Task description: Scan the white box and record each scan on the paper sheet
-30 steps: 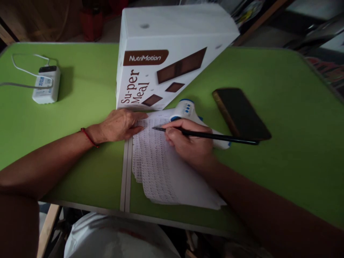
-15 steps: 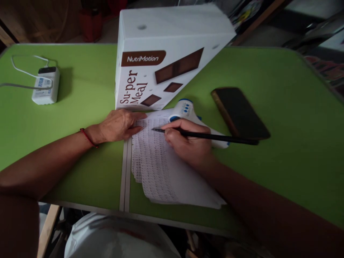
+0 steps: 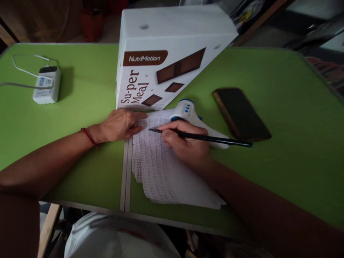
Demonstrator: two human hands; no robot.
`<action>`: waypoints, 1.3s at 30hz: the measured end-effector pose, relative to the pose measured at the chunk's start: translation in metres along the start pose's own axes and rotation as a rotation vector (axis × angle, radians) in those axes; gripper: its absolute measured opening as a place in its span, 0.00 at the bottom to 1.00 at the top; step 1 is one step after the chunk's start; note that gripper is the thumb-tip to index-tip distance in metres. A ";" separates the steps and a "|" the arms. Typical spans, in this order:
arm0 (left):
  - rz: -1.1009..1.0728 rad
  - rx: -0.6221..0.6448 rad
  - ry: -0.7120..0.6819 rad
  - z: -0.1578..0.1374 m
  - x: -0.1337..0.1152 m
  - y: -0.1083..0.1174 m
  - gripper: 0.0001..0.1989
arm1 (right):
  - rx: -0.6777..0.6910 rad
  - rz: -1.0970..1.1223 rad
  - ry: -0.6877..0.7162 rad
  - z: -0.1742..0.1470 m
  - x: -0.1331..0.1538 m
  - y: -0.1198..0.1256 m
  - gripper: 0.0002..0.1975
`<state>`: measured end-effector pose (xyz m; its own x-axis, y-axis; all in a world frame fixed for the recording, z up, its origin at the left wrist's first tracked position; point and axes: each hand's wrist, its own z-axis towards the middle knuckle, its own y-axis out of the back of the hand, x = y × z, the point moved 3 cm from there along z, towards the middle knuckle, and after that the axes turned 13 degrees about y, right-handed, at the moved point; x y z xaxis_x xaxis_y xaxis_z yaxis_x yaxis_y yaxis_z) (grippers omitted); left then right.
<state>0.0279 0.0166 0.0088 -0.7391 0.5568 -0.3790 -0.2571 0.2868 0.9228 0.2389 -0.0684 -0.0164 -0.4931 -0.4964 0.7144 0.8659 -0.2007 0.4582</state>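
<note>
My right hand (image 3: 186, 143) is closed around a long black pen (image 3: 217, 138), its tip at the handwriting on the top sheet. Beneath lies a stack of paper sheets (image 3: 161, 172), the left part covered in dense handwritten columns and the right part blank. My left hand (image 3: 120, 125) rests with fingers stretched over the upper left edge of the sheets, holding nothing. Just beyond my right hand lies a white and blue infrared thermometer (image 3: 185, 109), its handle partly hidden behind my knuckles.
A white NutriMotion box (image 3: 172, 39) stands upright behind the sheets. To the right lies a dark phone in a brown case (image 3: 242, 113). At the left sits a white power adapter (image 3: 47, 86) with a cable. The green table (image 3: 88, 172) has a metal seam.
My right hand has shifted slightly left with the pen, and the pen's rear end has moved left too. The left hand stays in place on the paper.
</note>
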 end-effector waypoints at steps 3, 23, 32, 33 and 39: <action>0.007 -0.012 -0.004 0.000 -0.001 0.000 0.23 | 0.002 -0.004 -0.006 0.001 0.002 0.000 0.06; 0.022 -0.028 -0.021 -0.003 -0.001 0.003 0.24 | -0.008 0.014 -0.031 0.003 0.005 0.002 0.05; 0.019 -0.033 -0.039 -0.002 -0.001 0.003 0.23 | -0.019 0.019 -0.051 0.002 0.003 0.002 0.05; 0.023 -0.030 -0.036 -0.002 -0.001 0.003 0.23 | -0.019 0.016 -0.049 0.002 0.003 0.002 0.05; 0.013 -0.047 -0.051 -0.002 0.002 0.002 0.23 | -0.025 0.001 -0.046 0.002 0.004 0.002 0.05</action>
<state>0.0246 0.0165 0.0101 -0.7105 0.5994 -0.3687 -0.2774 0.2429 0.9295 0.2382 -0.0695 -0.0118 -0.4948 -0.4576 0.7387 0.8681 -0.2215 0.4442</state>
